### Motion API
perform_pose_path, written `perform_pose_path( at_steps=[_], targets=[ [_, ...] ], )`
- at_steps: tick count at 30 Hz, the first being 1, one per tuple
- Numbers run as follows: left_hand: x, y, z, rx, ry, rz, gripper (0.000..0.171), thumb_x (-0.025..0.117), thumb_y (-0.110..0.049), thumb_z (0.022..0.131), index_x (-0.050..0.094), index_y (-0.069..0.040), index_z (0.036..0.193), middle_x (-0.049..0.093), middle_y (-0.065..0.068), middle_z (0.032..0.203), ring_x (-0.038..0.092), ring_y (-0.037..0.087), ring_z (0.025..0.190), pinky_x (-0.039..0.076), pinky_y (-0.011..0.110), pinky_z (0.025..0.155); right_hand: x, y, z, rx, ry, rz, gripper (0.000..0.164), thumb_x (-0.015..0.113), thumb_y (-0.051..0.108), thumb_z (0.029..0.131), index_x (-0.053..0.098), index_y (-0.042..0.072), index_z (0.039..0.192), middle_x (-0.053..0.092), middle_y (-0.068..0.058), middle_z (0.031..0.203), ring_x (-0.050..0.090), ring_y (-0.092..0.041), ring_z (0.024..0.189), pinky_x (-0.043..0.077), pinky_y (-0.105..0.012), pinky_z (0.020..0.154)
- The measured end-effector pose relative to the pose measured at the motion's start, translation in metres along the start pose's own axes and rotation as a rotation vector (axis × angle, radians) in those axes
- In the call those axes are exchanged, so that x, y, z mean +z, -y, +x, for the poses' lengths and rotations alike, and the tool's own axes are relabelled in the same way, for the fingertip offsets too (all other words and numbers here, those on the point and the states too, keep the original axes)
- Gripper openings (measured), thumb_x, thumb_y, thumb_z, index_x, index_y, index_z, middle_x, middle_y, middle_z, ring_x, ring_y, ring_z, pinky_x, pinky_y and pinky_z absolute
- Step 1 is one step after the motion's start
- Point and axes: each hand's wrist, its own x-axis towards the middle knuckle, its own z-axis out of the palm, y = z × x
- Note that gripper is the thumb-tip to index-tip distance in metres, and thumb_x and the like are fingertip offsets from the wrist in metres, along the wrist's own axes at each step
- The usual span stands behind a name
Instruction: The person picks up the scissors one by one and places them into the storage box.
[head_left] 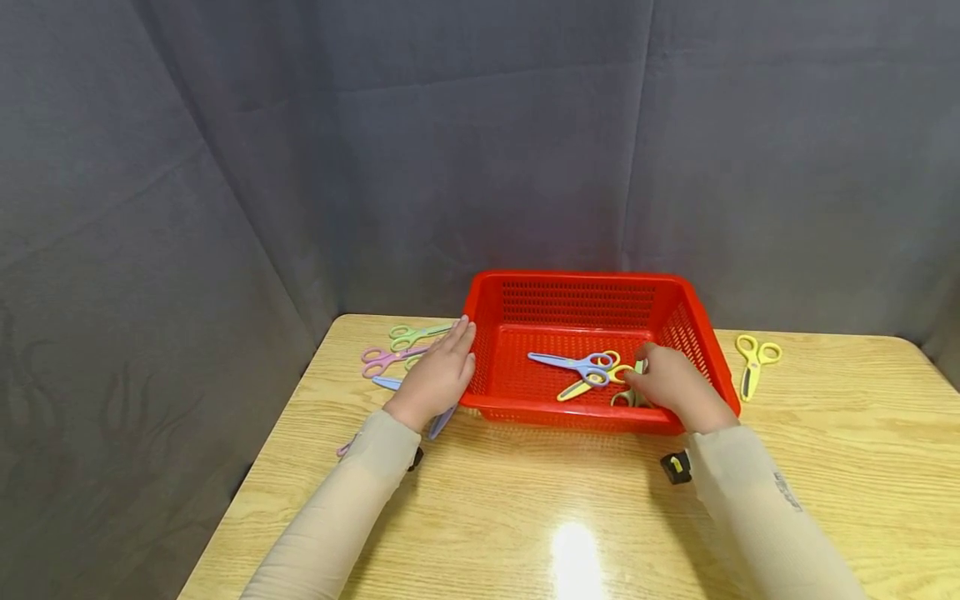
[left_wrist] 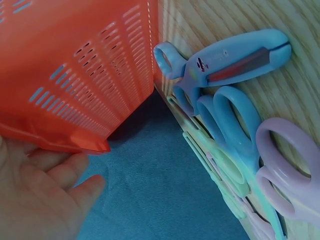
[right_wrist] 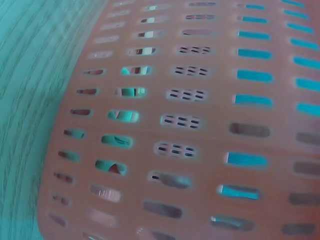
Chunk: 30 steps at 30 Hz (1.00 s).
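Observation:
My left hand (head_left: pixel 438 375) lies along the left rim of a red plastic basket (head_left: pixel 585 410), its fingers extended. In the left wrist view, the fingers (left_wrist: pixel 65 172) of that hand meet the basket's rim. Inside the basket, my right hand (head_left: pixel 671 383) pinches a pair of green scissors (head_left: pixel 624 398) between thumb and fingers. Beside it, blue-purple scissors (head_left: pixel 573 364) lie across yellow scissors (head_left: pixel 576 389) on the basket floor. The right wrist view shows only the slotted basket wall (right_wrist: pixel 200 135), with the right hand hidden behind it.
Left of the basket lie several scissors, among them green scissors (head_left: pixel 405 336), pink scissors (head_left: pixel 381 360) and blue scissors (left_wrist: pixel 235 55). Yellow scissors (head_left: pixel 753 362) lie on the wooden table (head_left: pixel 517 508) to the right. A grey curtain (head_left: pixel 487 167) hangs behind the table.

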Motion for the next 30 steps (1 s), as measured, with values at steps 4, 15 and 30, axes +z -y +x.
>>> perform_pose_path(
  at_steps=[4, 15, 30],
  targets=[
    [0.001, -0.001, 0.000, 0.000, 0.001, 0.004, 0.055, 0.040, -0.022, 0.109, 0.028, 0.002, 0.157, 0.019, 0.016, 0.167, 0.021, 0.029, 0.153, 0.022, 0.048, 0.122, -0.002, -0.002, -0.003, -0.067, -0.076, -0.002, 0.028, 0.064, 0.014, 0.092, 0.062, -0.009, 0.108, 0.061, -0.011, 0.074, 0.054, -0.024, 0.066, 0.046, -0.039, 0.062],
    [0.001, 0.000, 0.001, -0.005, -0.004, 0.015, 0.054, 0.040, -0.022, 0.109, 0.029, 0.001, 0.157, 0.019, 0.015, 0.167, 0.020, 0.027, 0.153, 0.020, 0.043, 0.123, -0.030, 0.003, -0.021, -0.124, -0.210, -0.007, 0.034, 0.063, 0.015, 0.094, 0.062, -0.009, 0.117, 0.061, -0.029, 0.104, 0.060, -0.041, 0.093, 0.050, -0.057, 0.083],
    [0.001, 0.000, 0.000, -0.005, 0.011, -0.022, 0.055, 0.038, -0.023, 0.110, 0.027, 0.001, 0.158, 0.016, 0.014, 0.168, 0.017, 0.026, 0.154, 0.020, 0.044, 0.123, -0.061, -0.027, -0.032, -0.087, -0.392, 0.057, 0.036, 0.056, 0.010, 0.095, 0.056, -0.010, 0.125, 0.055, -0.031, 0.112, 0.057, -0.045, 0.097, 0.048, -0.057, 0.078]
  ],
)
